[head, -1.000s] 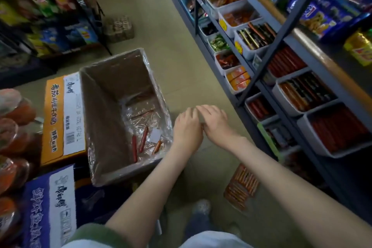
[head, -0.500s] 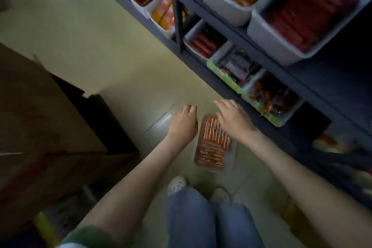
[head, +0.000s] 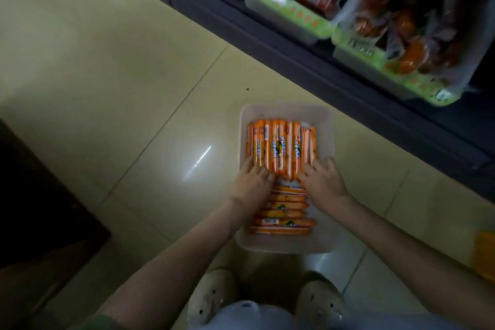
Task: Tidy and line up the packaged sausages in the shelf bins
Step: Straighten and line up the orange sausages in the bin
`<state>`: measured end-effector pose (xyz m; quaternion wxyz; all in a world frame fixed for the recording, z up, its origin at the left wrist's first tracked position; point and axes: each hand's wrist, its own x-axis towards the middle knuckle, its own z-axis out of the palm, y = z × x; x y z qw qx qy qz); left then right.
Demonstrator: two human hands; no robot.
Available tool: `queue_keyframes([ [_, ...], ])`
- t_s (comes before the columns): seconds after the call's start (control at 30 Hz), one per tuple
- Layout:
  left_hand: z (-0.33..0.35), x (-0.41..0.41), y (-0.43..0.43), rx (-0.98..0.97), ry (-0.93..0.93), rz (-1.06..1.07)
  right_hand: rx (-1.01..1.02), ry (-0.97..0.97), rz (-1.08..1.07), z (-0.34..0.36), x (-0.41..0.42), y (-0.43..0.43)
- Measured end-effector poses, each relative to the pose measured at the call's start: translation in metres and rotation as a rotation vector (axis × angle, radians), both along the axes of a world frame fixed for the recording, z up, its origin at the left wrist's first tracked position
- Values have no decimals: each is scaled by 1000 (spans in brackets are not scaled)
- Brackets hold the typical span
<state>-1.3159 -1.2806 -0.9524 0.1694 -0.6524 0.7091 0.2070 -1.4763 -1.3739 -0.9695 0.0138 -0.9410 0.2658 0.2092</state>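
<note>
Now hands are down on sausages [head: 281, 147] in bin [head: 330, 126].
Left hand [head: 251, 186] & right hand [head: 324, 182] flat, gripping nothing, at row's 6 o'clock end; aligning starts.

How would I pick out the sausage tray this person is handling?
Find the dark shelf with its green-fronted bins; on the floor tiles in front of it, beyond the person's shoes, sits a clear tray. Unlike the bins it has no green front, and its orange sausages lie in two groups, one lengthwise, one crosswise, with the left hand and right hand touching them.
</note>
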Motion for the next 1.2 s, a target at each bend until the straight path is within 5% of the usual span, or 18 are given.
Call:
queue_keyframes([
  [0.17, -27, -11, 7, 35, 1, -10, -133, 66, 205, -4, -16, -11],
  [0.33, -28, -10, 17, 114, -87, -104, -110, 243, 120, -3, -22, 3],
  [0.73, 21, -5, -12, -91, -39, -14, -439, -143, 63, 7, -15, -26],
  [0.83, 32, 5, -15, -156, 20, 84, -384, -291, 21, 11, -13, -35],
  [1.03, 55, 4, -25, -435, 233, 313, 103, -708, -259, 71, 5, -37],
  [1.2, 85, -6, -34, -655, 382, 385, 339, -1072, -292, 128, 23, -8],
])
